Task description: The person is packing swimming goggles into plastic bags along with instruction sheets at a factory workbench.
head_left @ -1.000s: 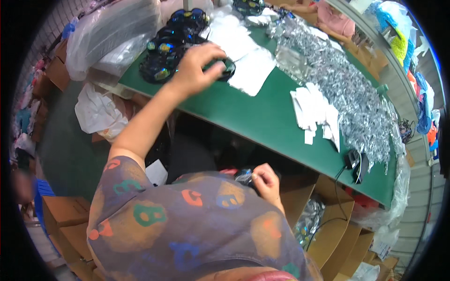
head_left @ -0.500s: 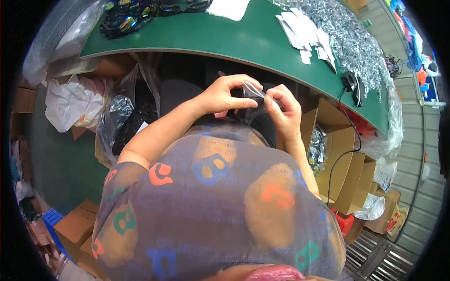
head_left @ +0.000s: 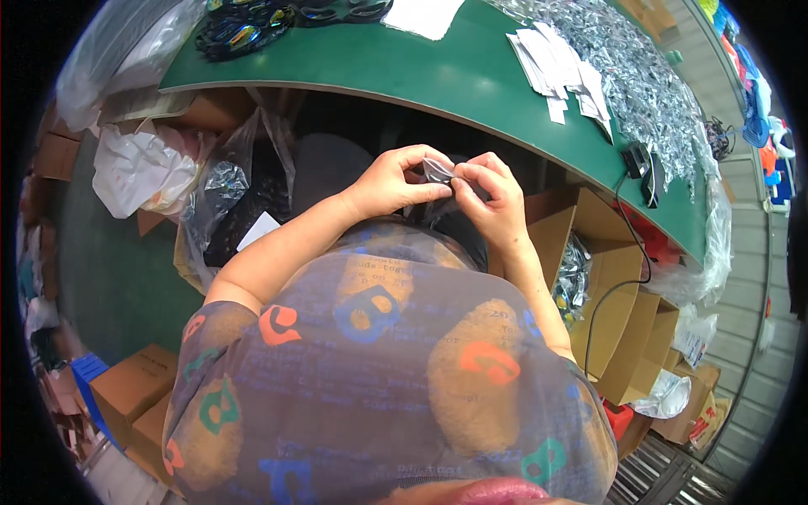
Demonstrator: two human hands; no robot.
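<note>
Nearest is the person's thin grey shirt with red, blue and green shapes [head_left: 370, 396]. Just past it, both hands meet in front of the tummy. The left hand [head_left: 389, 183] holds a small, see-through, greyish plastic bag [head_left: 436, 171] between its thumb and fingers. The right hand [head_left: 497, 200] pinches the bag's other side with its thumb and finger. The bag is up in the air, below the table's front edge. The work on this bag looks partly done: it is still in the hands and not put down. I cannot tell if its top is open or closed, or what is inside.

To the right is a brown, open cardboard box [head_left: 613, 273] with shiny plastic packets [head_left: 572, 278] in it. Those look finished, but I cannot count them. To the left is a big, clear, crinkly plastic bag [head_left: 192, 229] with shiny and dark things in it.

Farther off is the long green table [head_left: 370, 76]. At its left, black goggles with shiny lenses [head_left: 244, 32] lie in a pile with no wrapping that I can see, so they look left to do. White flat paper [head_left: 421, 15], a stack of white paper slips [head_left: 551, 63] and a big heap of silvery clear plastic [head_left: 648, 93] lie there too.
</note>
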